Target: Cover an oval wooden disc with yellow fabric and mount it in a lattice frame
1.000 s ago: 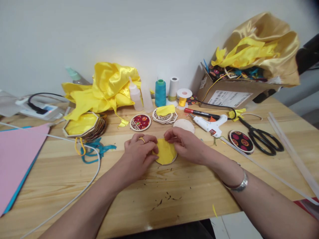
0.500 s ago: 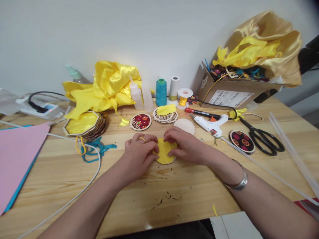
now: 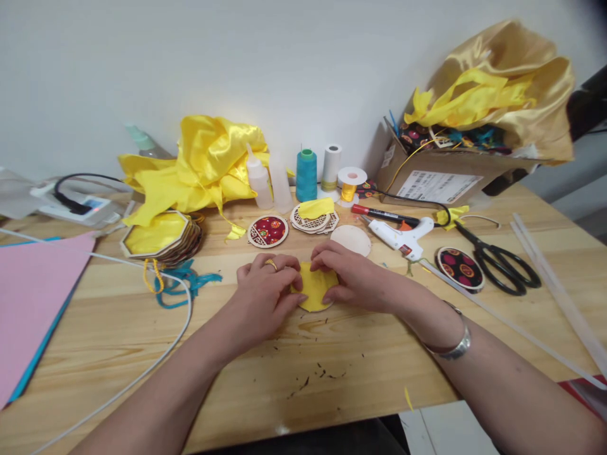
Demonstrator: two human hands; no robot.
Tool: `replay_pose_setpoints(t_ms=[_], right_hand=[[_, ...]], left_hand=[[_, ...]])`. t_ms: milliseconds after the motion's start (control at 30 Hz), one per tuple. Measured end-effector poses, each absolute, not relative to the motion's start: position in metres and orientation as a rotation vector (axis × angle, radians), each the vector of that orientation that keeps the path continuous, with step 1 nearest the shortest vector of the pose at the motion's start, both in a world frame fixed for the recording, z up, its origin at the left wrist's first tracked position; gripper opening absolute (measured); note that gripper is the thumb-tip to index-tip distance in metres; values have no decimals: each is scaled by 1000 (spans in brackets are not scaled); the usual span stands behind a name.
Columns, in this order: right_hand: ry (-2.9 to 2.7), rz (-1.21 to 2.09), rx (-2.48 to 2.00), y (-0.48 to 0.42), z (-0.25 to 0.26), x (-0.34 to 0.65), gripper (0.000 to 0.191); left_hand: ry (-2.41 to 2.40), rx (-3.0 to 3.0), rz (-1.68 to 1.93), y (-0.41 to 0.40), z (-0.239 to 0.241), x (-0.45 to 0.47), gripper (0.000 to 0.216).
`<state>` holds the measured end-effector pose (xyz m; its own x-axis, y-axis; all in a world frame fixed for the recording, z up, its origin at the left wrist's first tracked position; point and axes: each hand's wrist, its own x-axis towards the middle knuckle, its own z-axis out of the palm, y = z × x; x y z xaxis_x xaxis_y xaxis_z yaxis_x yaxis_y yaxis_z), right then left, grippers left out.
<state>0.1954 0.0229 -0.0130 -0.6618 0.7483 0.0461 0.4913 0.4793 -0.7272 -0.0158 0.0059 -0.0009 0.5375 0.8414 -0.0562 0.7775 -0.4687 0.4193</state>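
Note:
A round piece covered in yellow fabric (image 3: 315, 288) lies on the wooden table (image 3: 303, 373) in front of me. My left hand (image 3: 267, 289), with a gold ring, curls its fingers onto the disc's left edge. My right hand (image 3: 353, 277) presses thumb and fingers on the right and top edge. Both hands pinch the fabric against the disc. A silver bangle sits on my right wrist.
Behind the hands lie a plain wooden disc (image 3: 350, 239), a red patterned disc (image 3: 267, 230), a glue gun (image 3: 402, 237), a marker (image 3: 382, 215), scissors (image 3: 497, 260), thread spools (image 3: 306, 175), yellow satin (image 3: 203, 164), a cardboard box (image 3: 441, 174) and pink paper (image 3: 33, 297) at left.
My right hand has slid its fingers further over the yellow disc, covering more of its right side. The left hand barely moved.

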Motion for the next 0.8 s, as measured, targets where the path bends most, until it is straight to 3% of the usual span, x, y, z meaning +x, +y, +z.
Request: replay_pose_setpoints(t_ms=[800], right_hand=[[-2400,1010,-1009,22,-10,198,38]], left_hand=[[1454,2339,246,6,-9,-15,29]])
